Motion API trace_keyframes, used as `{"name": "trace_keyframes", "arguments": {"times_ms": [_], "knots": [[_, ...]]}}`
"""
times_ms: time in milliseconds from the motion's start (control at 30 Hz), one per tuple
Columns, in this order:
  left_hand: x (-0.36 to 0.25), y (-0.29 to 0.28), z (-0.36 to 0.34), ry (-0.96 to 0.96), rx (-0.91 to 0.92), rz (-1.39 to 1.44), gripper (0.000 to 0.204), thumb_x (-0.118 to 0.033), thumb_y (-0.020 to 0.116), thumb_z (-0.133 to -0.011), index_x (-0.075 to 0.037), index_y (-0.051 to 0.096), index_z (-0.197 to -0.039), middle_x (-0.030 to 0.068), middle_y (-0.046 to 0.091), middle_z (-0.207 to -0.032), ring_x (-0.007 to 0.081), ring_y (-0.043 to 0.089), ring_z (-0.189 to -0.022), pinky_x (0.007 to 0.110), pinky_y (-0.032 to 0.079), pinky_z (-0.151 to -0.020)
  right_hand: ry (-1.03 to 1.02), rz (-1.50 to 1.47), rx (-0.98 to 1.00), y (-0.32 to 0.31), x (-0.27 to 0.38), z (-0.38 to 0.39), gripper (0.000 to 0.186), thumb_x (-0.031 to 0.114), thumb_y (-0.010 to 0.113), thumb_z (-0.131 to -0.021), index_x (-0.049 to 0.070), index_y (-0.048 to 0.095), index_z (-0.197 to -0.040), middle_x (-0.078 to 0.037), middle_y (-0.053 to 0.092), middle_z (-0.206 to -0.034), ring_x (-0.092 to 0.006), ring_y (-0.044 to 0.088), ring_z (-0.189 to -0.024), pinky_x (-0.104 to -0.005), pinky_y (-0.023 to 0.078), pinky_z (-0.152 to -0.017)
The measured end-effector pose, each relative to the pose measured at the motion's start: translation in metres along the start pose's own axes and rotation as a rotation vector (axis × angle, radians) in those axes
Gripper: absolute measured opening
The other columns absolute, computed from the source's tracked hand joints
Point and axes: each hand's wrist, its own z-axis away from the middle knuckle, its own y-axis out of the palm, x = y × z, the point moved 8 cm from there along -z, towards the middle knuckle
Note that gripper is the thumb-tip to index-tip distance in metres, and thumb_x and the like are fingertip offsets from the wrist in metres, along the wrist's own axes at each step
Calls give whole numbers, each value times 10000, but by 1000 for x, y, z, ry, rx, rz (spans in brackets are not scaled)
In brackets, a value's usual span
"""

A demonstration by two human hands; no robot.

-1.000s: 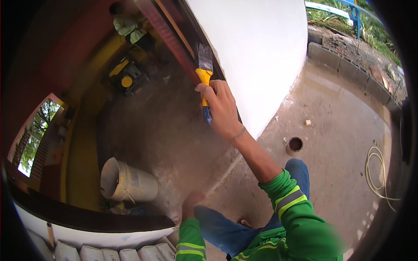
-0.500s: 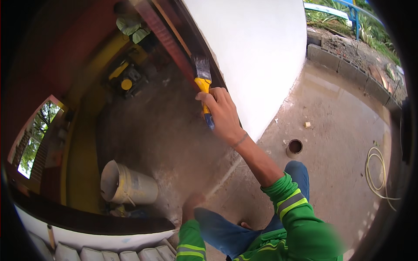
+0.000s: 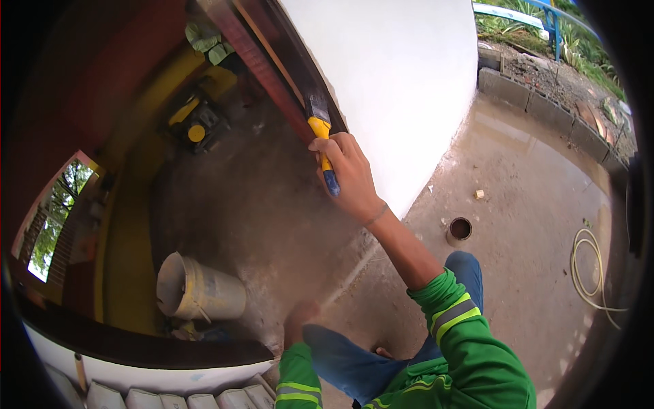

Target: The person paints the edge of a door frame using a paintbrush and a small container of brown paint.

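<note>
A yellow and blue paintbrush (image 3: 319,127) is gripped by its handle in my right hand (image 3: 349,170). Its bristles rest against, or just beside, the dark door frame (image 3: 289,54) that edges a white wall (image 3: 395,82). My left hand (image 3: 300,317) is low by my left knee, blurred against the floor, and its fingers cannot be made out. On the floor beyond my right knee stands an open can (image 3: 460,230) with dark brown inside.
A dirty white bucket (image 3: 204,286) lies on its side at the left. Farther inside is a yellow and black machine (image 3: 196,126), with a person (image 3: 208,42) beyond it. A coiled pale hose (image 3: 587,269) and concrete blocks (image 3: 538,112) are at the right.
My right hand and the paintbrush have shifted very slightly, and the bristles now sit a little lower along the door frame. The left hand has barely moved.
</note>
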Motion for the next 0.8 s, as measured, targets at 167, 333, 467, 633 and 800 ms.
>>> {"name": "trace_keyframes", "arguments": {"times_ms": [167, 333, 467, 633, 800], "knots": [[19, -4, 1, 67, -91, -22, 434, -331, 399, -1032, -15, 696, -1066, 119, 749, -994, 216, 711, -900, 349, 543, -772, 1, -157, -65, -2, 12, -1, 358, -23, 692, -748, 72, 576, -1073, -128, 527, -917, -320, 561, -878, -418, 471, -749], [39, -15, 3, 43, -57, -118, 431, -322, 398, -1038, -8, 692, -1070, 122, 747, -980, 225, 710, -912, 361, 547, -790, 135, -162, -130, 4, 9, 2, 322, -19, 690, -795, 64, 560, -1078, -132, 527, -892, -327, 565, -857, -429, 469, -743], [27, 2, -6, -53, -57, 35, 416, -303, 398, -1038, -13, 696, -1067, 122, 747, -986, 227, 711, -922, 365, 547, -795, 102, -156, -155, 1, 6, 1, 288, -7, 687, -826, 58, 557, -1074, -135, 533, -883, -331, 565, -835, -432, 464, -729], [25, -5, -2, 16, -66, -4, 406, -302, 405, -1022, -23, 699, -1045, 121, 749, -1000, 220, 712, -915, 379, 540, -782, 160, -166, -167, 4, 6, 9, 284, -21, 682, -824, 56, 558, -1068, -137, 538, -882, -335, 564, -826, -427, 465, -727], [16, 4, -6, 23, -48, -28, 398, -276, 391, -1008, -27, 699, -1046, 126, 749, -998, 216, 713, -914, 373, 536, -784, 193, -163, -201, 3, 0, 11, 269, -24, 673, -842, 54, 556, -1071, -139, 548, -896, -334, 569, -835, -433, 466, -736]]}}
